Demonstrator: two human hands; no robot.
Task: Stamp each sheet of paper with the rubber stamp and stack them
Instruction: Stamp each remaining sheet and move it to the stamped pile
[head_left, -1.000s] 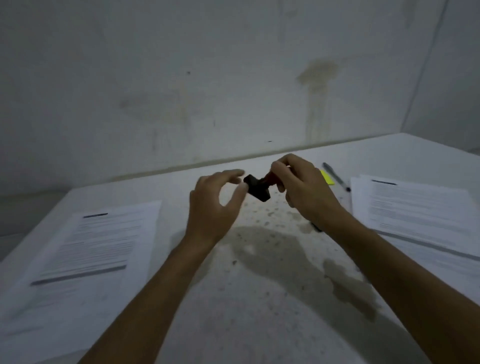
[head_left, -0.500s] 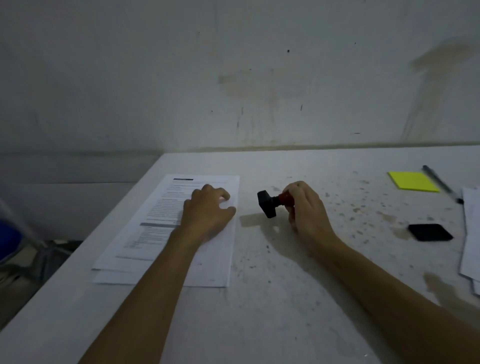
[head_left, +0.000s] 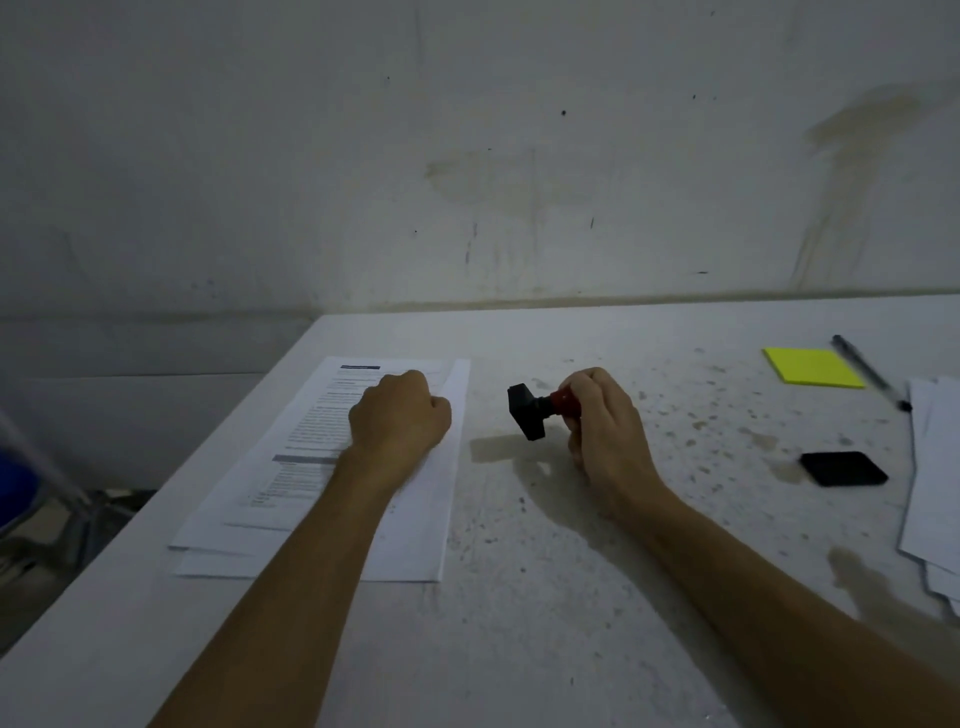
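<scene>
A rubber stamp (head_left: 529, 411) with a black block head and a red handle is held sideways just above the table, its head pointing left. My right hand (head_left: 602, 431) grips the red handle. A stack of printed paper sheets (head_left: 317, 467) lies at the table's left side. My left hand (head_left: 399, 420) rests on the top sheet near its right edge, with the fingers curled under. A second pile of sheets (head_left: 935, 478) lies at the right edge of the view, partly cut off.
A black ink pad (head_left: 842, 468) lies on the table right of my right hand. A yellow sticky-note pad (head_left: 811, 368) and a dark pen (head_left: 870, 372) sit behind it. The stained wall stands close behind the table. The table's left edge drops to the floor.
The view swung left from the table's middle to the left stack. My left hand came down onto the top sheet and curled its fingers. My right hand kept the stamp, now lower.
</scene>
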